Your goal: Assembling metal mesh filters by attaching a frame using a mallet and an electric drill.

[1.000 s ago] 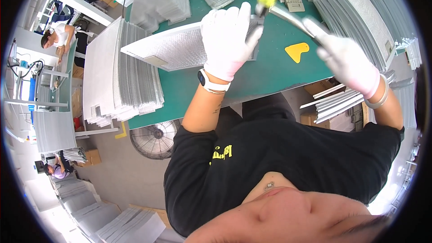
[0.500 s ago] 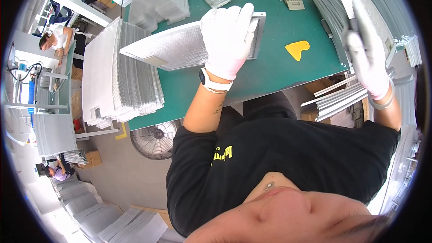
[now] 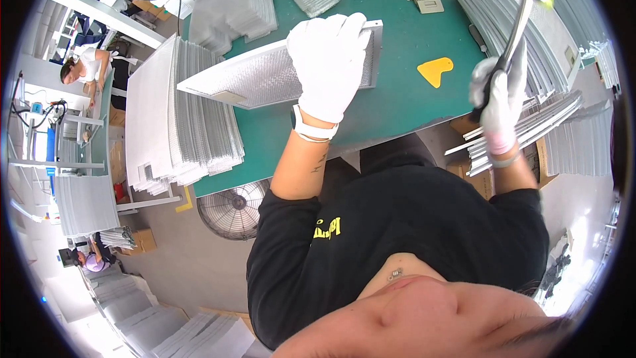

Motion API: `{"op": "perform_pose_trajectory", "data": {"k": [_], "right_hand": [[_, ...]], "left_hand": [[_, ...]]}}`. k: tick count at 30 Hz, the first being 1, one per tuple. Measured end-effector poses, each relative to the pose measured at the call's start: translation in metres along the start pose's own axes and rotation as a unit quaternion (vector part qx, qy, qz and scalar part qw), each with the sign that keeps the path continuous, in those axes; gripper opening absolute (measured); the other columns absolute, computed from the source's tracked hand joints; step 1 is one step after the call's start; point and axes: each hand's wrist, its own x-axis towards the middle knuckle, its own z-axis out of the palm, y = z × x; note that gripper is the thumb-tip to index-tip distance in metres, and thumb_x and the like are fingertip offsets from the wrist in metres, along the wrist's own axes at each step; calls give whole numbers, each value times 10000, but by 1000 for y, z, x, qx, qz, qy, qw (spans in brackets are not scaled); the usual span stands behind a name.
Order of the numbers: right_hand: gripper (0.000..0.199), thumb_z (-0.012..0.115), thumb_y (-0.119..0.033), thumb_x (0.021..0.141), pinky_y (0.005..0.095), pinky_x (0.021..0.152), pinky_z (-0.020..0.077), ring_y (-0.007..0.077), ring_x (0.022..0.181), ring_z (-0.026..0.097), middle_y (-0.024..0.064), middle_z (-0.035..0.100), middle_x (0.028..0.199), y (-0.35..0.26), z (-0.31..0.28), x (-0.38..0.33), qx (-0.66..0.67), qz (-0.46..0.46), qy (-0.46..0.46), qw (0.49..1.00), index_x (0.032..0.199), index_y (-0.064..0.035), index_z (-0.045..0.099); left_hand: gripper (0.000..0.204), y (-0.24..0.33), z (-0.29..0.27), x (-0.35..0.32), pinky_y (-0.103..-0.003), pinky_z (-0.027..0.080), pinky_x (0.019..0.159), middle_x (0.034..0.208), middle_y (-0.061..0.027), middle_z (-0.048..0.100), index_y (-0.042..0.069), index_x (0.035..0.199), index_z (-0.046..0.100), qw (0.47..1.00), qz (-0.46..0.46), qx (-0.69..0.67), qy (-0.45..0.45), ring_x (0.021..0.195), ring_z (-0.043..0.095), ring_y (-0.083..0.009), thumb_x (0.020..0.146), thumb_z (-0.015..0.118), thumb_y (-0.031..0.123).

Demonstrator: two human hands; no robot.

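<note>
My left hand (image 3: 328,69), in a white glove, is closed over the upper edge of a thin metal-framed mesh panel (image 3: 262,69). The panel stands on edge on the green table, tilted, with a small pale plate near its left lower corner. My right hand (image 3: 501,96), also gloved, is wrapped round the black handle of a hammer (image 3: 521,23). Its metal shaft points up and away, and the head, with one black and one yellowish end, is raised over the panels at the right. On the tabletop between my hands lies a yellow plastic scraper (image 3: 434,71).
A tall stack of mesh panels (image 3: 179,113) is at the table's left. Clear-looking notched sheets (image 3: 242,3) lie farther back. More panels (image 3: 530,46) and white strips (image 3: 510,136) are at the right. A floor fan (image 3: 233,210) is below the green table (image 3: 404,109). Other people work at left.
My right hand has moved left and nearer to me, and the hammer has swung with it, its head now in view. My left hand still grips the panel, shifted slightly in view.
</note>
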Motion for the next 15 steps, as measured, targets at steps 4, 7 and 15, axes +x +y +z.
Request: {"op": "perform_pose_trajectory", "data": {"k": [4, 7, 15], "right_hand": [[641, 411, -203, 1066, 213, 474, 384, 84, 528, 441, 27, 506, 768, 19, 64, -49, 213, 67, 66, 973, 1603, -117, 70], [639, 453, -146, 1049, 201, 527, 377, 78, 563, 394, 11, 513, 805, 29, 66, -60, 166, 228, -163, 945, 1600, -93, 132], [603, 502, -123, 1017, 253, 683, 465, 92, 685, 493, 52, 612, 922, 34, 33, -36, -59, 120, -220, 966, 1564, -37, 263]], "left_hand": [[221, 3, 0, 1, -425, 412, 870, 897, -6, 625, 156, 1031, 670, 1000, 4, 4, 5, 851, 560, -228, 827, 696, 236], [171, 3, -9, 4, -402, 430, 830, 910, -40, 691, 136, 1004, 714, 999, -25, 17, -31, 850, 607, -255, 846, 714, 201], [234, -4, -4, -2, -429, 408, 887, 912, -2, 616, 159, 1045, 670, 1000, -2, 15, -16, 855, 566, -225, 834, 703, 254]]}}
